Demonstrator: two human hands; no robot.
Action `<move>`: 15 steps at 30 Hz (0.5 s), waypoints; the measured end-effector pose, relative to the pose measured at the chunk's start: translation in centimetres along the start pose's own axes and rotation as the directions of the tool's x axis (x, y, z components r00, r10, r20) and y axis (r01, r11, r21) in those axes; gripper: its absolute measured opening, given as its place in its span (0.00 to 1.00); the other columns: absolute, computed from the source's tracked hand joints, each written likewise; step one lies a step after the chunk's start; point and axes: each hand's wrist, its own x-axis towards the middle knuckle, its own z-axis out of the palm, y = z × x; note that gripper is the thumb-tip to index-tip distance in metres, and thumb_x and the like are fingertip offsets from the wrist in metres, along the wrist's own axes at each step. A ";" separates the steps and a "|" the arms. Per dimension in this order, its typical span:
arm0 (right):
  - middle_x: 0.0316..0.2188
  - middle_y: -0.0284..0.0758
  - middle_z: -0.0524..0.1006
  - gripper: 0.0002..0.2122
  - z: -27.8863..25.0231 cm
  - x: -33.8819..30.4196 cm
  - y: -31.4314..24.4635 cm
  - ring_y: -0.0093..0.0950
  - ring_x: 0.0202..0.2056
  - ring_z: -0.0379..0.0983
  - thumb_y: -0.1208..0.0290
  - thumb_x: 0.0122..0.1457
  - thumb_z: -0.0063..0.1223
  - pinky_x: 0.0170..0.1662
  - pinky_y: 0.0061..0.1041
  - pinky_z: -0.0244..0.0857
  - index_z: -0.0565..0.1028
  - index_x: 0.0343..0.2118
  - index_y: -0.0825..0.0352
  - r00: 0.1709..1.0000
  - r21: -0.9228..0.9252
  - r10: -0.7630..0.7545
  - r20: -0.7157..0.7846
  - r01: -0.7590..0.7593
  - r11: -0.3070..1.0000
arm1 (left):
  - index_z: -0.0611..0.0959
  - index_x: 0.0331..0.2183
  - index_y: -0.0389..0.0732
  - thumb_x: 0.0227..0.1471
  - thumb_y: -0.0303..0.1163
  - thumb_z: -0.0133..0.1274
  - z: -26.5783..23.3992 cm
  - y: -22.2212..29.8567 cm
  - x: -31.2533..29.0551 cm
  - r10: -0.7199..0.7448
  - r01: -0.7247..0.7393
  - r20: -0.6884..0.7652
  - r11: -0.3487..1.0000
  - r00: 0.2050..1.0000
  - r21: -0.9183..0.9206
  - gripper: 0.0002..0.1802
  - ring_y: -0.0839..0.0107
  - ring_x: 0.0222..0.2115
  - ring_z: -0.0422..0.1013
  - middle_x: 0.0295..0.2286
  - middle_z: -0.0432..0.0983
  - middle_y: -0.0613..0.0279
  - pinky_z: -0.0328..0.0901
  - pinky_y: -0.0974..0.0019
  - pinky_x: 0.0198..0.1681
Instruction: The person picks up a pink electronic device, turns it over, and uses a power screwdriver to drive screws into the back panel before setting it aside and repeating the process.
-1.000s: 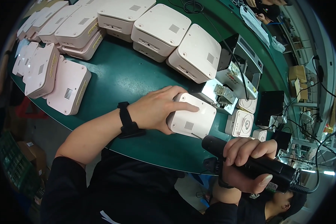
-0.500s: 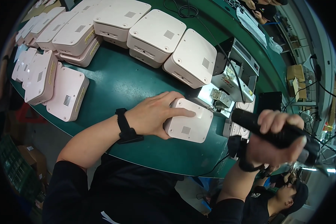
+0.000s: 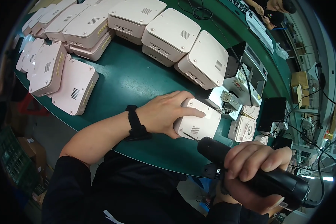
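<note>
My left hand (image 3: 162, 114) grips the far-left side of a small white plastic housing (image 3: 203, 127), thumb and fingers around its edge and the index finger lying across the top. This housing rests on the green table with its vent slots and corner screw holes facing up. My right hand (image 3: 255, 168) is wrapped round a black corded electric screwdriver (image 3: 218, 151), held slanted. Its thin bit reaches the housing's near-left corner, by a screw hole; whether it sits in the hole I cannot tell.
Stacked white housings (image 3: 171, 31) line the table's far side, with more (image 3: 74, 87) at the left. A black and silver machine (image 3: 240, 84) stands beyond the held housing. Smaller white units (image 3: 242, 128) sit right of it. Across the table another person (image 3: 270, 15) works.
The screwdriver has swung left and down from the right, bringing its bit to the housing's corner. My left hand keeps its grip; the whole view has shifted slightly.
</note>
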 end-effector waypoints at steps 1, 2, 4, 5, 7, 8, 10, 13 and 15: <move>0.16 0.31 0.68 0.28 0.3 -0.1 0.2 0.25 0.14 0.66 0.43 0.52 0.59 0.20 0.26 0.64 0.61 0.35 0.63 1.000 0.004 0.000 0.007 0.000 1.000 | 0.78 0.53 0.60 0.29 0.32 0.72 0.0 0.1 -0.2 -0.004 0.004 -0.006 1.000 1.000 0.003 0.43 0.52 0.51 0.67 0.50 0.66 0.52 0.66 0.58 0.54; 0.17 0.31 0.69 0.29 0.6 -0.3 0.6 0.25 0.14 0.66 0.42 0.51 0.60 0.20 0.27 0.64 0.61 0.36 0.63 0.999 -0.023 0.039 0.002 -0.038 0.999 | 0.78 0.52 0.59 0.27 0.32 0.72 0.0 0.1 -0.4 -0.007 0.007 -0.005 1.000 1.000 0.008 0.43 0.52 0.50 0.67 0.49 0.66 0.52 0.66 0.58 0.53; 0.17 0.31 0.69 0.30 1.1 -0.6 1.0 0.26 0.14 0.67 0.41 0.50 0.62 0.21 0.27 0.65 0.61 0.36 0.64 0.994 -0.084 0.112 -0.014 -0.113 0.990 | 0.79 0.51 0.56 0.24 0.31 0.72 -0.1 0.3 -0.7 -0.007 0.007 0.000 1.000 1.000 0.012 0.44 0.53 0.49 0.68 0.49 0.66 0.52 0.66 0.59 0.53; 0.17 0.31 0.69 0.30 1.3 -0.7 1.0 0.26 0.14 0.67 0.41 0.50 0.62 0.21 0.27 0.65 0.61 0.36 0.64 0.994 -0.085 0.113 -0.011 -0.113 0.990 | 0.79 0.51 0.56 0.24 0.31 0.72 -0.2 0.3 -0.7 -0.007 0.007 -0.004 1.000 1.000 0.011 0.44 0.53 0.49 0.68 0.49 0.66 0.52 0.66 0.59 0.53; 0.16 0.31 0.69 0.30 1.9 -1.0 1.0 0.26 0.14 0.66 0.41 0.50 0.62 0.21 0.28 0.65 0.62 0.35 0.63 0.991 -0.106 0.129 -0.038 -0.132 0.986 | 0.78 0.52 0.58 0.26 0.31 0.72 -0.1 0.1 -0.8 -0.007 0.007 0.002 1.000 1.000 0.010 0.44 0.52 0.50 0.67 0.50 0.66 0.52 0.66 0.58 0.54; 0.16 0.31 0.69 0.29 2.1 -1.1 1.1 0.27 0.14 0.66 0.41 0.50 0.63 0.22 0.28 0.65 0.62 0.35 0.63 0.989 -0.117 0.136 -0.055 -0.141 0.983 | 0.78 0.53 0.58 0.26 0.31 0.72 -0.1 0.0 -0.9 -0.005 0.005 0.007 1.000 1.000 0.009 0.44 0.51 0.51 0.67 0.50 0.66 0.51 0.66 0.57 0.54; 0.17 0.32 0.69 0.29 1.9 -0.8 1.1 0.27 0.15 0.67 0.41 0.50 0.63 0.22 0.28 0.65 0.63 0.35 0.63 0.989 -0.080 0.147 -0.023 -0.148 0.986 | 0.78 0.52 0.58 0.26 0.32 0.72 -0.4 0.0 -0.5 0.000 0.000 -0.002 1.000 1.000 0.017 0.44 0.51 0.51 0.67 0.50 0.66 0.51 0.66 0.57 0.54; 0.19 0.33 0.71 0.28 0.9 -0.9 1.4 0.27 0.18 0.69 0.42 0.49 0.64 0.24 0.28 0.66 0.64 0.35 0.62 0.990 -0.020 0.143 0.001 -0.143 0.990 | 0.79 0.52 0.58 0.27 0.32 0.72 -0.6 0.2 -0.3 0.048 -0.049 0.017 0.998 0.999 0.031 0.43 0.51 0.50 0.67 0.50 0.67 0.51 0.66 0.56 0.53; 0.27 0.37 0.76 0.22 -0.9 -0.8 1.1 0.30 0.29 0.75 0.68 0.47 0.70 0.38 0.32 0.70 0.67 0.40 0.67 0.970 0.113 0.173 0.171 -0.194 0.974 | 0.79 0.52 0.56 0.25 0.32 0.73 -0.8 0.7 0.4 0.033 -0.033 0.009 0.999 0.999 0.006 0.44 0.51 0.51 0.67 0.50 0.67 0.51 0.66 0.56 0.54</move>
